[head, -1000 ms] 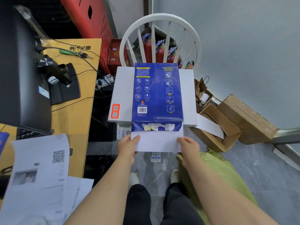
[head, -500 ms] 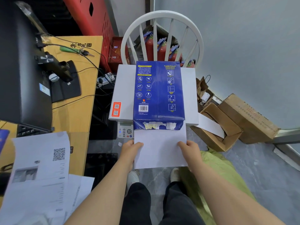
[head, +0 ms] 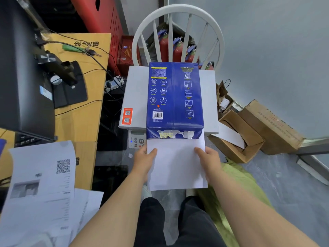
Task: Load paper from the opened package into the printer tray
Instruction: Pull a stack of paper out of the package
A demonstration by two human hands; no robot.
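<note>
A blue paper package (head: pixel 175 97) lies flat on top of the white printer (head: pixel 137 97), its torn end facing me. A stack of white paper (head: pixel 176 166) sticks out of that torn end, roughly half of it outside. My left hand (head: pixel 145 161) grips the stack's left edge, thumb on top. On the right edge, my right hand (head: pixel 207 161) holds it the same way. The printer's control panel (head: pixel 136 140) shows just below the package's left corner. The printer tray is hidden from view.
A white spindle chair (head: pixel 178 16) stands behind the printer. Open cardboard boxes (head: pixel 238 139) sit on the floor at the right. A wooden desk (head: pixel 78 107) with a black monitor (head: pixel 23 77), cables and printed sheets (head: pixel 41 184) fills the left side.
Both hands have drawn the white stack steadily out of the package toward me; much more paper shows now than a second ago. The package stayed on the printer.
</note>
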